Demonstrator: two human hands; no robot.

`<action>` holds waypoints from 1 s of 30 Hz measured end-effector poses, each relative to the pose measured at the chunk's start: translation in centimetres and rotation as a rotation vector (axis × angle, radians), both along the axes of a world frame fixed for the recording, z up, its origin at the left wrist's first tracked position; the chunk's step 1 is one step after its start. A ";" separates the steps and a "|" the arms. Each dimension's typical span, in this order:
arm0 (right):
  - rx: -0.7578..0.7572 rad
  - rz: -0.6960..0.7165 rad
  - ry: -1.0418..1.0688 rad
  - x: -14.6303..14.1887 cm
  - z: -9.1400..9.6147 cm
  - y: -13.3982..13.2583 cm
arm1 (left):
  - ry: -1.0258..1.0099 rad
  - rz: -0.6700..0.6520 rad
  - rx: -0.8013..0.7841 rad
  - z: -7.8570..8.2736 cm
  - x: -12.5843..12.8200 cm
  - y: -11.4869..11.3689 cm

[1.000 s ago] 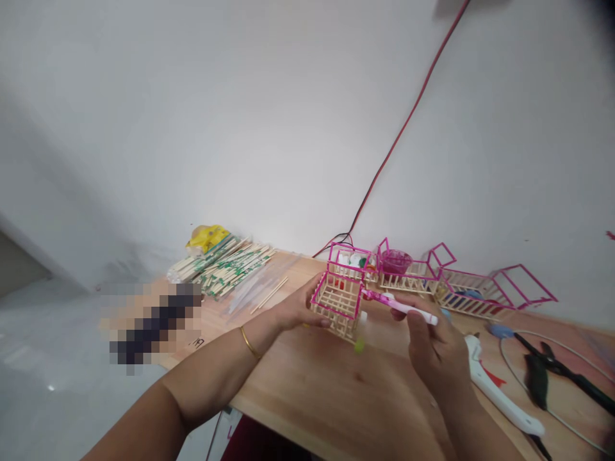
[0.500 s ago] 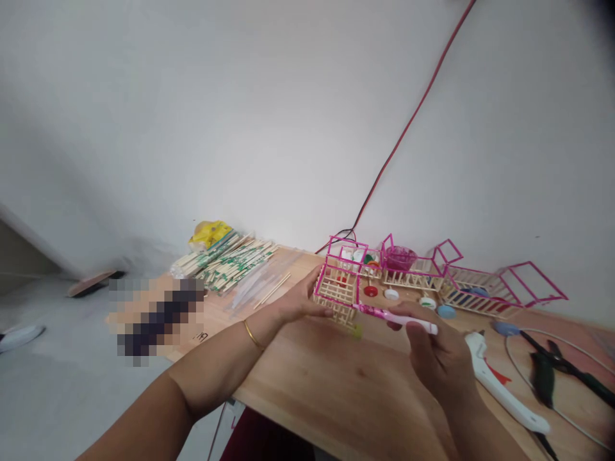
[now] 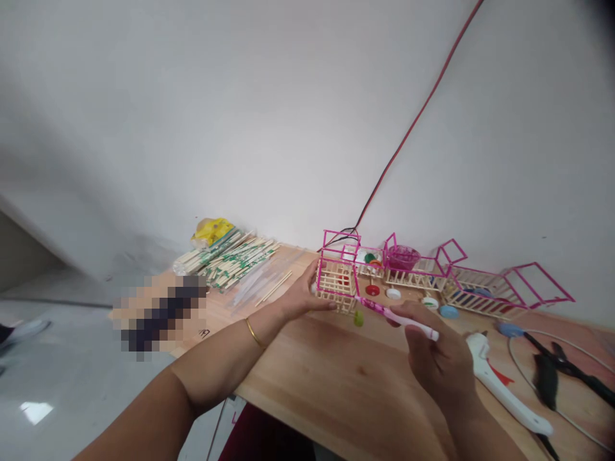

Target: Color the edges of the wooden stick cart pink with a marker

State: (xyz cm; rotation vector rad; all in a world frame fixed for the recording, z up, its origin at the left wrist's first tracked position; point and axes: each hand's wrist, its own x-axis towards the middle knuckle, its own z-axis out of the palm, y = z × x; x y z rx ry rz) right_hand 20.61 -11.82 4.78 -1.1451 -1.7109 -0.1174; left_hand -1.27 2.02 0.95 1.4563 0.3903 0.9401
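My left hand [image 3: 298,296] grips a small stick-built cage [image 3: 337,282] with a pink frame, resting on the wooden table [image 3: 331,378]. A gold bangle sits on that wrist. My right hand [image 3: 435,362] is closed on a pink and white marker [image 3: 398,315], whose tip meets the cage's lower right edge. Further pink-framed stick cages [image 3: 446,278] stand in a row behind, against the wall. Small coloured caps [image 3: 372,290] lie between them, and a green one [image 3: 358,317] lies in front of the cage.
A pile of wrapped chopsticks [image 3: 225,261] and a yellow packet lie at the table's back left. A white glue gun [image 3: 500,387], black pliers [image 3: 545,378] and a white cord lie at the right. A red-black cable [image 3: 408,134] runs up the wall.
The cage has been lowered from a tilted, lifted hold onto the table and turned upright. The marker has stayed at its edge. The view has shifted slightly.
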 end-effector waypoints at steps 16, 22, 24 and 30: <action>-0.041 0.019 0.007 -0.3 -0.5 0.5 | 0.028 0.039 0.044 0.0 0.0 -0.2; -0.032 0.080 -0.035 -0.9 -0.2 0.6 | 0.081 0.089 0.099 -0.2 -0.1 -0.2; -0.025 0.054 -0.039 -0.7 -0.3 0.6 | 0.081 0.083 0.100 -0.4 -0.1 -0.1; -0.029 0.075 -0.027 -0.5 -0.5 0.5 | 0.096 0.087 0.130 -0.7 -0.1 0.1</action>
